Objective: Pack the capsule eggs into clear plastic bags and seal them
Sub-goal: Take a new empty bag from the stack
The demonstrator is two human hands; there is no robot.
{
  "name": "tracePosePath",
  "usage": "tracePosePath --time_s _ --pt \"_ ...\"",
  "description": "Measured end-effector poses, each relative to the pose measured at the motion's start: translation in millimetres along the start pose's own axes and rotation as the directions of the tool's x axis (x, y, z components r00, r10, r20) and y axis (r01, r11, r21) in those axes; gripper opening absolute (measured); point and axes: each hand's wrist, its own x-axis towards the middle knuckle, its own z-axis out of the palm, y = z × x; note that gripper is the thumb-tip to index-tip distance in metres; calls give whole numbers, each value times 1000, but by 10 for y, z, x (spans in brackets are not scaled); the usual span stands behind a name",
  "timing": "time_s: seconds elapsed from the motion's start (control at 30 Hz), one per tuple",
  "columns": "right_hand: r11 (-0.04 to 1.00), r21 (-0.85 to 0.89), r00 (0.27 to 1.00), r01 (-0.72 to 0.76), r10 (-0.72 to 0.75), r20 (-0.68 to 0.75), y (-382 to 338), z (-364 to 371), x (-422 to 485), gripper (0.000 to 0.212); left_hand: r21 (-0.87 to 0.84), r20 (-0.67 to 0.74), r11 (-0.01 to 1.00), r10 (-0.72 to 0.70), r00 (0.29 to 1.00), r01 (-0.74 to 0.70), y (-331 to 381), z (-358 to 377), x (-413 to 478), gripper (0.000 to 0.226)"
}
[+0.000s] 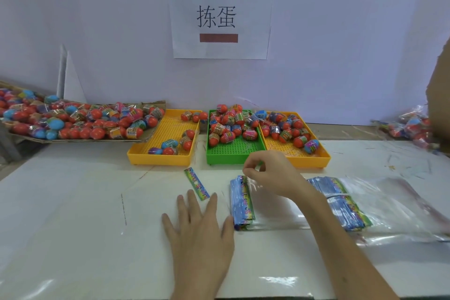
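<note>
Red and blue plastic capsule eggs [80, 120] are lying heaped on a cardboard sheet at the left of the frame, with more filling the yellow [162, 151], green [226, 153] and second yellow perforated trays [302, 157] at centre. Your left hand [199, 229] is resting flat, fingers spread, on the white table [73, 214]. Your right hand [270, 173] is pinching a clear plastic bag [253, 186] above the stack of colourful header-topped bags [242, 204] at lower centre.
</note>
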Motion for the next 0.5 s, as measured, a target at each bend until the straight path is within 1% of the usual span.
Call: tracePosePath --time_s 0.03,0.07,0.23,0.3,0.33,0.37,0.4,0.43,0.47,0.5 --pt "1000 13 1000 6 -6 2 -7 5 2 15 55 23 998 -19 1000 17 22 -5 9 64" --pt "1000 19 1000 10 -10 3 -15 6 -1 16 72 20 997 -36 999 35 22 -10 10 66" --pt "999 36 1000 10 -10 -6 -38 7 -7 13 86 -74 996 -6 997 13 -11 -23 -33 70" --pt "999 37 1000 8 -8 -12 -57 6 -10 12 40 -113 999 16 993 -12 -13 -29 -44 69" --pt "999 44 1000 9 -8 -21 -76 5 -13 13 -28 -126 999 32 992 -36 -18 -51 -35 66" --pt "998 56 999 17 -15 -34 -97 7 -14 14 -165 -146 984 44 988 -68 -35 -68 -34 61" --pt "996 80 999 32 -28 -45 -119 8 -18 15 -384 -175 914 69 982 -132 -51 -90 -43 54" --pt "993 107 997 53 -47 -55 -143 11 -27 15 -611 -216 765 88 973 -205 -73 -120 -61 48" --pt "988 136 996 75 -68 -60 -167 13 -39 14 -781 -249 570 89 964 -254 -110 -154 -89 46" --pt "981 168 995 95 -87 -52 -197 12 -58 16 -879 -278 383 69 958 -283 -153 -193 -122 45"
